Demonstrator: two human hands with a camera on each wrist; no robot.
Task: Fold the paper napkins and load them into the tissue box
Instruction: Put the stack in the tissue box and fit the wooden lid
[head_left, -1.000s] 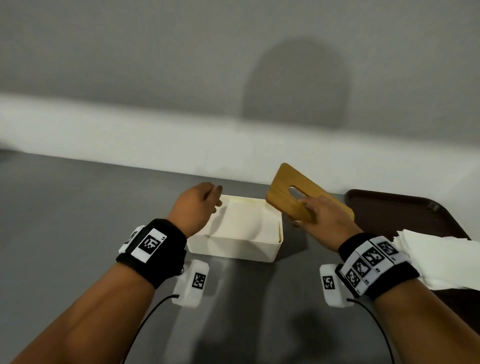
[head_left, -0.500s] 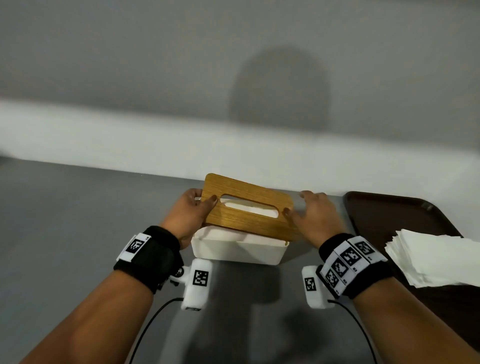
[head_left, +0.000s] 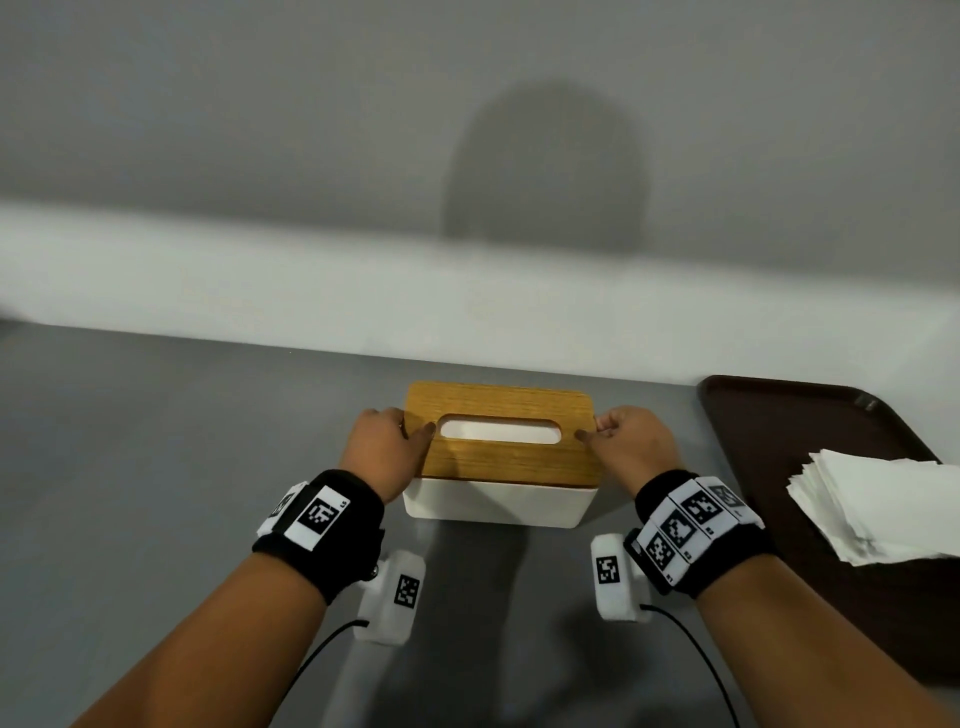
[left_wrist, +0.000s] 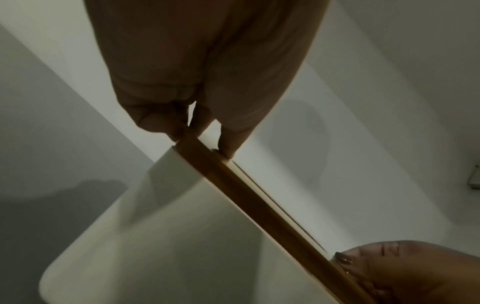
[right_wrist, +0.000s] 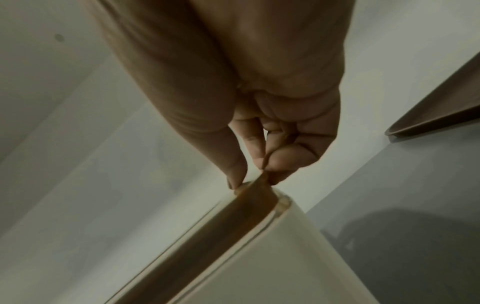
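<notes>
1. Grey wall and a pale ledge back the grey surface (head_left: 156, 467) in the head view. One white tissue box (head_left: 498, 506) stands at its middle, capped by one wooden lid (head_left: 498, 457) with a single oval slot showing white inside.
2. Same view: the left hand (head_left: 382, 447) pinches the lid's left end and the right hand (head_left: 631, 447) pinches its right end, thumbs on top. The lid looks nearly seated.
3. Right of the box, well apart, one dark brown tray (head_left: 779, 415) carries one stack of white paper napkins (head_left: 878, 504); the sheets are too many to count.
4. Judged from their look, the napkins are light, limp and easily creased or torn, so they are best lifted by a corner or edge. The lid is stiff and light, best held by its short ends as now; the box seems rigid and smooth, so it may slide if pushed.
5. Left wrist view: the left hand (left_wrist: 207, 82) grasps the lid (left_wrist: 259, 205) edge-on, fingertips (left_wrist: 228, 142) on its end above the white box (left_wrist: 155, 246). A thin pale gap runs along the lid, so I judge it not fully down. The right hand (left_wrist: 389, 267) shows at the far end.
6. Right wrist view: the right hand (right_wrist: 259, 102) grips the lid (right_wrist: 233, 216) corner between thumb and curled fingers, above the box (right_wrist: 285, 257). The tray (right_wrist: 441, 115) edge shows at the right.
</notes>
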